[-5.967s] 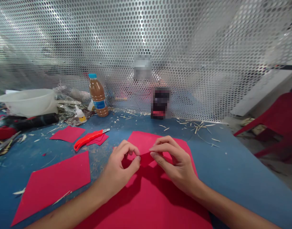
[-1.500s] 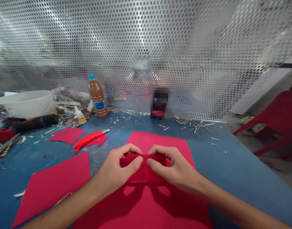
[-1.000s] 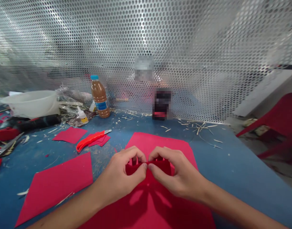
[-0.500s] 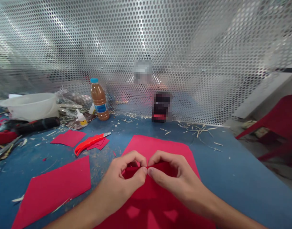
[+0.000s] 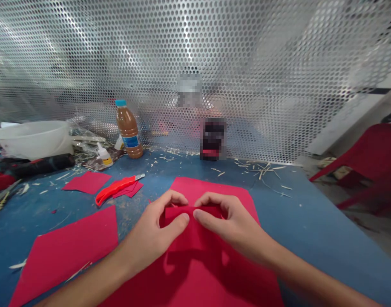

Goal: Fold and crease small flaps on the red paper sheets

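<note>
A small piece of red paper [image 5: 191,234] is held up in front of me, its top edge folded or bent over. My left hand [image 5: 153,226] pinches that edge between thumb and fingers, left of the middle. Close beside it, my right hand [image 5: 232,221] grips the same edge, thumb on the near side and fingers behind. Beneath both hands lies a large red sheet [image 5: 214,185] on the blue table, with their shadows falling on it.
An orange utility knife [image 5: 115,189] lies on small red scraps, blade exposed. Left are another red sheet [image 5: 70,247], a square red scrap [image 5: 86,182], a glue bottle [image 5: 104,154], a brown drink bottle [image 5: 129,130] and a white basin [image 5: 32,138]. A perforated metal panel [image 5: 253,64] stands behind.
My fingertips have moved slightly apart along the paper's edge, and both hands have come up a little. More of the small paper's face shows. The view has shifted slightly.
</note>
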Demonstrator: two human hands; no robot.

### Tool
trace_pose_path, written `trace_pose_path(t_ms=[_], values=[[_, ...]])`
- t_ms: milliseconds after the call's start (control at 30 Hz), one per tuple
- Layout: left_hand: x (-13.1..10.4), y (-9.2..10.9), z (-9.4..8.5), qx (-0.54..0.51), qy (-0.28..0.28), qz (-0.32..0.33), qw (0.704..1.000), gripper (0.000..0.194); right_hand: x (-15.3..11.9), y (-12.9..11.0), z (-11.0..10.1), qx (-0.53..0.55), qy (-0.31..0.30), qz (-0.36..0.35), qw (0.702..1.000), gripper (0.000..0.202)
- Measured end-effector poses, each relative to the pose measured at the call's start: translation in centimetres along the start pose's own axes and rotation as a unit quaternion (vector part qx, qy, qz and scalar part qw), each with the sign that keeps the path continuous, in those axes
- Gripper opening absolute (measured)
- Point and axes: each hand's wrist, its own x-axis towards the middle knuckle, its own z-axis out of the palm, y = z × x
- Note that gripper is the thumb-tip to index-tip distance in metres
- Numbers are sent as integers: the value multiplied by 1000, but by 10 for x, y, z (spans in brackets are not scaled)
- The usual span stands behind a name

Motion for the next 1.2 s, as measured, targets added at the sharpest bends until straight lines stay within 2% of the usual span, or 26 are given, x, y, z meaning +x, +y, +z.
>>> trace_pose_path(t_ms=[33, 67, 133, 167, 233, 367, 467, 500, 600, 700, 767, 833, 900, 967, 1000, 1033, 1100, 1167, 1200], values=[[1, -4, -2, 44, 18, 16, 999, 22, 3, 5, -3, -49, 6, -13, 999, 15], [3, -9, -5, 97, 36, 42, 994, 31, 6, 11, -7, -109, 56, -41, 992, 18], [6, -19, -10, 218, 32, 129, 967, 35, 10, 23, -13, -248, 183, -107, 945, 40], [7, -23, -13, 264, 15, 163, 950, 33, 12, 28, -15, -296, 202, -121, 926, 43], [10, -31, -16, 309, 18, 188, 932, 35, 12, 35, -16, -356, 180, -119, 909, 41], [13, -33, -14, 283, 15, 125, 951, 39, 10, 36, -12, -373, 104, -103, 916, 35], [12, -28, -13, 274, 18, 101, 956, 18, 7, 34, -8, -393, 54, -139, 907, 35], [11, -26, -13, 284, 21, 110, 952, 8, 6, 34, -8, -404, 36, -151, 901, 38], [11, -23, -17, 323, 33, 157, 932, 17, 4, 35, -9, -419, -13, -170, 892, 41], [11, -25, -20, 360, 32, 255, 897, 13, 4, 37, -13, -406, -39, -211, 888, 31], [11, -27, -21, 377, 18, 319, 869, 21, 4, 39, -16, -395, -47, -245, 884, 26], [9, -28, -22, 373, 21, 337, 864, 19, 4, 39, -17, -390, -58, -260, 881, 25], [8, -26, -23, 350, 58, 337, 872, 22, 5, 38, -18, -392, -81, -265, 877, 23], [6, -23, -27, 329, 92, 338, 877, 37, 5, 36, -18, -397, -108, -266, 872, 22], [6, -21, -30, 328, 89, 344, 876, 43, 5, 35, -18, -400, -121, -264, 869, 23], [7, -20, -32, 335, 65, 350, 872, 45, 5, 35, -18, -402, -130, -261, 868, 24], [8, -19, -36, 368, -26, 357, 858, 34, 5, 34, -18, -408, -142, -251, 866, 27], [11, -22, -39, 394, -105, 344, 846, 26, 5, 35, -18, -413, -143, -241, 867, 29], [12, -25, -39, 400, -127, 333, 845, 26, 4, 35, -18, -414, -139, -237, 868, 30]])
